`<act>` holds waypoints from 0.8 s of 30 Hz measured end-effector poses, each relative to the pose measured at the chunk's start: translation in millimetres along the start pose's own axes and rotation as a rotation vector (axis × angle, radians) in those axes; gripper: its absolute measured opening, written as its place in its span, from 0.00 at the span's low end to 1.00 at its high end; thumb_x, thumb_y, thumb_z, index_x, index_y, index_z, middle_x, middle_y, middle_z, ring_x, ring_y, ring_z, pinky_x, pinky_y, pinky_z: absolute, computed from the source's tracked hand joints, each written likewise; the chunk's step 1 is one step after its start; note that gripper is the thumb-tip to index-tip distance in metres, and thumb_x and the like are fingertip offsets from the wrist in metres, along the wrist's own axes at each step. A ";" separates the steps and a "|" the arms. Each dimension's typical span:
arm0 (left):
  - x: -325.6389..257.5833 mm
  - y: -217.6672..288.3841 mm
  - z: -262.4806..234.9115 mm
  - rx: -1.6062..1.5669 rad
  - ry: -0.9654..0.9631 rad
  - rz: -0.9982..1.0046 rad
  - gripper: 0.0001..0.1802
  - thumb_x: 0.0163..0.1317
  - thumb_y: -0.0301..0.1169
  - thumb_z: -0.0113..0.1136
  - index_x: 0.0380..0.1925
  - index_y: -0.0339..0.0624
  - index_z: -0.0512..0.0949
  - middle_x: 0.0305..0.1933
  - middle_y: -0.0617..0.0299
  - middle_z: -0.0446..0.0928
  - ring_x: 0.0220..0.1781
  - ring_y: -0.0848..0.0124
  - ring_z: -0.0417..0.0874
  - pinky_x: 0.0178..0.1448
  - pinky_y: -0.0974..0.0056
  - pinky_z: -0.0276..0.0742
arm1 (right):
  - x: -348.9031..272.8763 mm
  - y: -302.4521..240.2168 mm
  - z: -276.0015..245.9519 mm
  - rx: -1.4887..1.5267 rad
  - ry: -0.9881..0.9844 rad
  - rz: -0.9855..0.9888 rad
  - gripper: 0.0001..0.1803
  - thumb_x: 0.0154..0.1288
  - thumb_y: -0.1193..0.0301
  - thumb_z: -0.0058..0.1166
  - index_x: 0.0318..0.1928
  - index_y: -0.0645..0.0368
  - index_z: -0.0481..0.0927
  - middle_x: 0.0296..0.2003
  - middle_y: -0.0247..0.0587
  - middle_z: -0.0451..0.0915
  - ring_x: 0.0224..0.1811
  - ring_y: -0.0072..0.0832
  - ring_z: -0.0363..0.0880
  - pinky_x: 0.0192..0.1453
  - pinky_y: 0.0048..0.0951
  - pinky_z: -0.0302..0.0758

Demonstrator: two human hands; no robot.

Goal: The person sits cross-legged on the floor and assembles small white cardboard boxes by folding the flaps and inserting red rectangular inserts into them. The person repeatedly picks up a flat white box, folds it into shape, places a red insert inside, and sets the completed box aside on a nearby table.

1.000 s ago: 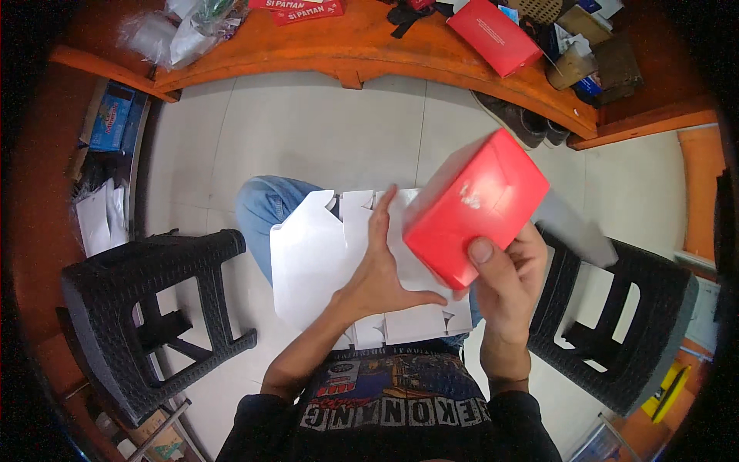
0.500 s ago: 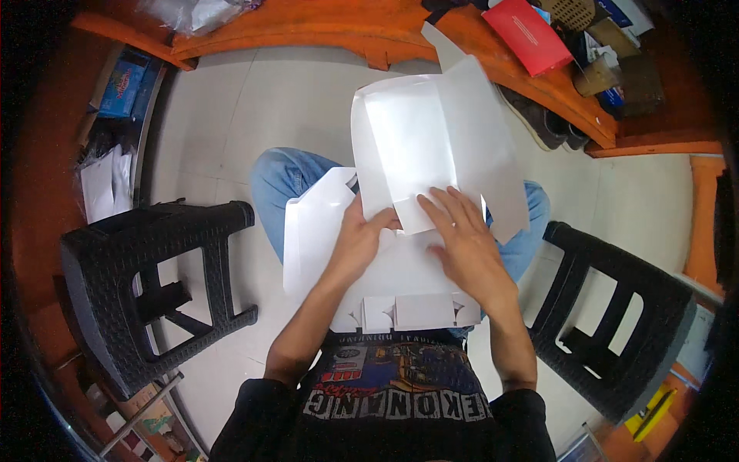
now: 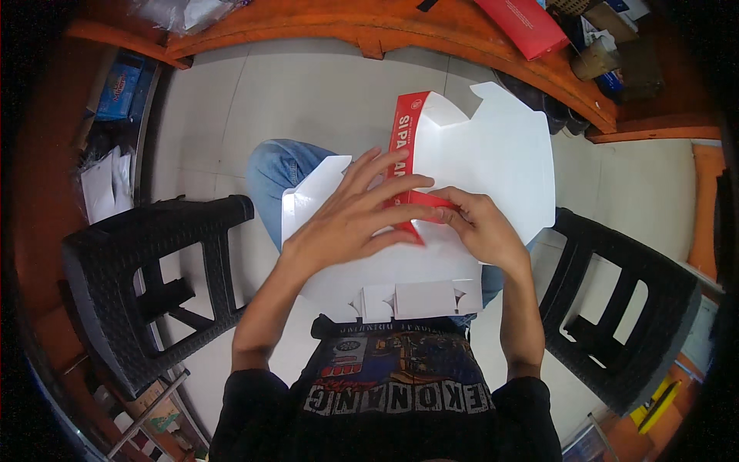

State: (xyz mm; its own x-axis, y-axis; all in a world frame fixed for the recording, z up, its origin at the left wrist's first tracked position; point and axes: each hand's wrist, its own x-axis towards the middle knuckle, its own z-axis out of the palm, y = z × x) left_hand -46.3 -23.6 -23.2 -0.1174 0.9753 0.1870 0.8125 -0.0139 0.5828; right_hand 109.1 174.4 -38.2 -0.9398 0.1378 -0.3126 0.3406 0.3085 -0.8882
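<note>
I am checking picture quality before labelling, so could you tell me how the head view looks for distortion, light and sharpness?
Head view: strong fisheye bending, with the curved orange wooden table edge bowed and the corners black; even, soft light, with no harsh glare on the white-and-red cardboard box blank; left hand and right hand look sharp.

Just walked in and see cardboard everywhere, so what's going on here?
A seated person is working a flat cardboard box blank, white inside and red outside, over their lap. The left hand lies spread on it, fingers across a red side flap, while the right hand pinches a folded red edge at the middle. Under it lies a stack of white blanks on the knees. A black plastic stool stands on each side, and a red box lies on the wooden table ahead.
</note>
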 end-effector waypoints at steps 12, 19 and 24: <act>17.6 -8.0 24.8 0.039 0.314 0.065 0.09 0.56 0.33 0.75 0.36 0.48 0.86 0.55 0.65 0.80 0.74 0.50 0.66 0.77 0.39 0.60 | -7.6 -22.4 -7.5 -0.113 0.109 -0.092 0.15 0.72 0.77 0.57 0.56 0.66 0.83 0.40 0.54 0.87 0.35 0.37 0.83 0.45 0.34 0.80; 12.2 -11.2 17.5 -0.113 0.312 -0.030 0.10 0.58 0.36 0.73 0.39 0.50 0.86 0.60 0.64 0.77 0.76 0.49 0.60 0.81 0.37 0.53 | -3.3 -32.3 -16.3 -0.205 0.059 -0.318 0.19 0.69 0.77 0.55 0.60 0.62 0.80 0.42 0.62 0.83 0.44 0.59 0.81 0.51 0.49 0.76; 18.2 -8.6 21.1 -0.066 0.271 0.062 0.13 0.62 0.38 0.70 0.44 0.49 0.84 0.61 0.64 0.76 0.76 0.51 0.59 0.82 0.36 0.47 | -9.9 -41.1 -22.6 -0.213 0.036 -0.163 0.30 0.66 0.78 0.58 0.69 0.61 0.71 0.42 0.61 0.85 0.41 0.57 0.83 0.49 0.47 0.77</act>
State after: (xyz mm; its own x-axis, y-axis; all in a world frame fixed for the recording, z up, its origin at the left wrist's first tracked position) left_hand -43.4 -1.0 -41.5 -0.2242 0.8776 0.4238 0.7850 -0.0951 0.6122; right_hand 105.0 181.6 9.0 -0.9825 0.1020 -0.1558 0.1862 0.5198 -0.8338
